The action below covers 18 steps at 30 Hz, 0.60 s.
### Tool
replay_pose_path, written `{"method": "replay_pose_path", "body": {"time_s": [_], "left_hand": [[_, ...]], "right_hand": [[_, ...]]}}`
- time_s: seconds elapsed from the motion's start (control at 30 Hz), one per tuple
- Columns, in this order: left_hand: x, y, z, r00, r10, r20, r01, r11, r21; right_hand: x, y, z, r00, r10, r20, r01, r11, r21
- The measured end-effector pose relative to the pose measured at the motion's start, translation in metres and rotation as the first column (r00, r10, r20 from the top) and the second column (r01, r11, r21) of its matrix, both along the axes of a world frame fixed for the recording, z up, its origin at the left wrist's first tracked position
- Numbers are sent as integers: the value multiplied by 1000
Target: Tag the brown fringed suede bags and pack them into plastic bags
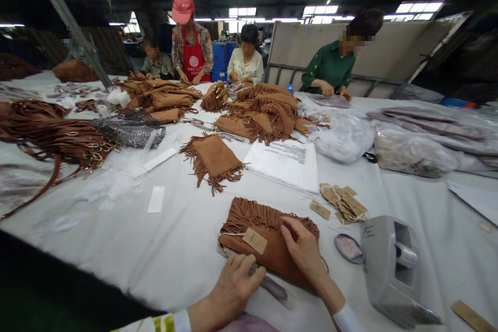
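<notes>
A brown suede fringed bag (268,233) lies on the white table (182,249) right in front of me, with a tan paper tag (254,240) on it. My left hand (233,290) is closed near the bag's lower left corner, fingers curled on something I cannot make out. My right hand (303,249) rests on top of the bag, fingers bent and pressing on the suede. A flat grey strip (272,286) sticks out from under the bag beneath my hands.
A grey tape dispenser (392,264) stands at the right, a small pile of tan tags (344,202) beyond it. Another fringed bag (212,161), a white paper stack (286,163), heaps of bags (264,111), brown straps (58,135) and plastic-wrapped bundles (412,150) cover the table. Several people work across it.
</notes>
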<state>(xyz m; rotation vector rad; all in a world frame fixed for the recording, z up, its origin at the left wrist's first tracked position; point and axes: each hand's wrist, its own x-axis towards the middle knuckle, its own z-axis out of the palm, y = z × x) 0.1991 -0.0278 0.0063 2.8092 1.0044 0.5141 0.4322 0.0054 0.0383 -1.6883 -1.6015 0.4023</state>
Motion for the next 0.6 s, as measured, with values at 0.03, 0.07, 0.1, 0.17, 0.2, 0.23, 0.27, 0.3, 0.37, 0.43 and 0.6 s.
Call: {"method": "replay_pose_path", "body": {"time_s": [0.03, 0.07, 0.1, 0.17, 0.2, 0.23, 0.27, 0.3, 0.37, 0.43, 0.6], "left_hand": [[-5, 2, -4, 999, 20, 24, -21, 999, 46], [-9, 4, -7, 999, 42, 34, -44, 995, 88], [-11, 7, -12, 998, 56, 33, -59, 990, 125], [-11, 13, -20, 997, 73, 22, -76, 981, 179], [-9, 16, -25, 997, 75, 25, -78, 976, 202], [-7, 19, -29, 997, 74, 33, -79, 971, 224], [-6, 22, -32, 997, 70, 43, -78, 966, 245], [-5, 25, -35, 997, 63, 53, -75, 962, 262], [-5, 31, -40, 998, 14, 61, -31, 956, 291], [-9, 37, -43, 998, -50, 45, 34, 953, 300], [-22, 36, -56, 990, -137, 6, 127, 932, 340]], "right_hand": [[5, 7, -1, 998, -11, 62, 10, 1000, 21], [9, 15, -3, 992, -12, 129, 9, 1000, 27], [11, 23, -6, 982, -7, 191, 3, 1000, 22], [10, 38, -10, 958, 18, 285, -16, 1000, -9], [8, 44, -12, 949, 30, 313, -23, 999, -24], [4, 48, -14, 943, 40, 329, -29, 999, -38], [1, 51, -15, 939, 50, 340, -34, 998, -53], [-2, 52, -16, 934, 60, 353, -37, 997, -71], [-8, 50, -18, 924, 68, 377, -29, 994, -108], [-11, 45, -19, 915, 62, 398, -7, 991, -137], [-19, 24, -22, 906, 39, 422, 43, 982, -183]]}}
